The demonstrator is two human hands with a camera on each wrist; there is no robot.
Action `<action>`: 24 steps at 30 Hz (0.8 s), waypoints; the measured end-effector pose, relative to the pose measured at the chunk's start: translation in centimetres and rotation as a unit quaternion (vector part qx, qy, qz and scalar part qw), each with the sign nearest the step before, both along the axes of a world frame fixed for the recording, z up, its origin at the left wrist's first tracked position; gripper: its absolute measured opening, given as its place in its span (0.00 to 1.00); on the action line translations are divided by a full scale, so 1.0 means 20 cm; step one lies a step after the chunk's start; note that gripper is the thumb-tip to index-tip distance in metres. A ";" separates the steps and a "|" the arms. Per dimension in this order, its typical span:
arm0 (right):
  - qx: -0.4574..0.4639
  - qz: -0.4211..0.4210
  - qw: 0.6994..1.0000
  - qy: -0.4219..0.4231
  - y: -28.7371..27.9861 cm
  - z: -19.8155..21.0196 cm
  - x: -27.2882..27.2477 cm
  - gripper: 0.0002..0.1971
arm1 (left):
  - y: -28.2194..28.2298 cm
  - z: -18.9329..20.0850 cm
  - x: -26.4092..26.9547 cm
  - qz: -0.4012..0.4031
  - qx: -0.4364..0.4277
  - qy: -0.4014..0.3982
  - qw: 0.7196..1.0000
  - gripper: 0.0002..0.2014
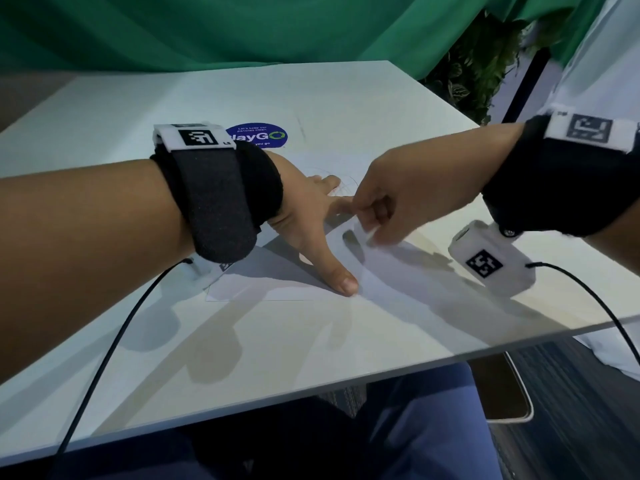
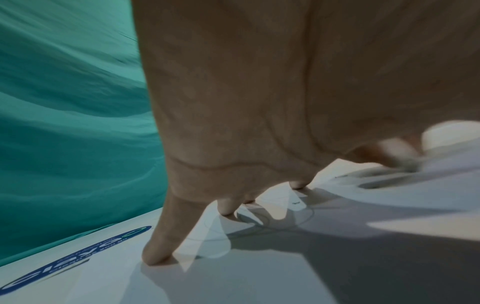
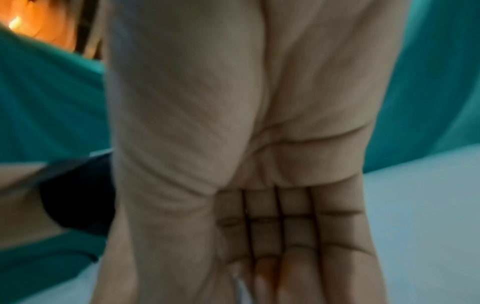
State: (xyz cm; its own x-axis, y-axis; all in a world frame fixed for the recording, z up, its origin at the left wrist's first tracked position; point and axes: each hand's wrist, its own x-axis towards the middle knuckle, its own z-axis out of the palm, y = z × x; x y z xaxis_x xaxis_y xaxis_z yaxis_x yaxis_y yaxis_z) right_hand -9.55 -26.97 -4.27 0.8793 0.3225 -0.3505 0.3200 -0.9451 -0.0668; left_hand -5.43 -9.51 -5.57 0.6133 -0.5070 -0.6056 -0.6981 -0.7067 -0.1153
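Observation:
A white sheet of paper (image 1: 263, 282) with faint curved pencil lines lies on the white table (image 1: 242, 348). My left hand (image 1: 311, 220) presses flat on it with fingers and thumb spread; the left wrist view shows the fingertips (image 2: 155, 255) touching the sheet (image 2: 337, 267). My right hand (image 1: 391, 206) hovers just right of the left index finger, its fingers curled into the palm. It pinches a thin white object (image 1: 369, 233), blurred, also visible as a thin white object (image 3: 240, 284) between thumb and fingers of the right hand (image 3: 233, 144). What that object is cannot be made out.
A round blue sticker (image 1: 258, 135) sits on the table beyond the left hand. Green cloth (image 1: 207, 29) hangs behind the table, and foliage (image 1: 478, 71) stands at the back right. Black cables (image 1: 104, 358) run from both wrists over the table's near edge (image 1: 346, 389).

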 end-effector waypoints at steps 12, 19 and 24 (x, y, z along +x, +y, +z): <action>0.031 0.066 0.997 -0.012 0.11 -0.03 -0.14 0.06 | 0.00 -0.02 0.00 -0.011 -0.045 0.018 0.999 0.44; 0.027 0.072 0.996 -0.048 0.13 -0.05 -0.14 0.06 | -0.01 0.00 -0.04 -0.008 -0.038 0.016 0.999 0.34; 0.025 0.033 0.995 -0.087 0.11 -0.03 -0.08 0.11 | 0.01 -0.01 0.00 -0.013 -0.032 0.005 0.999 0.67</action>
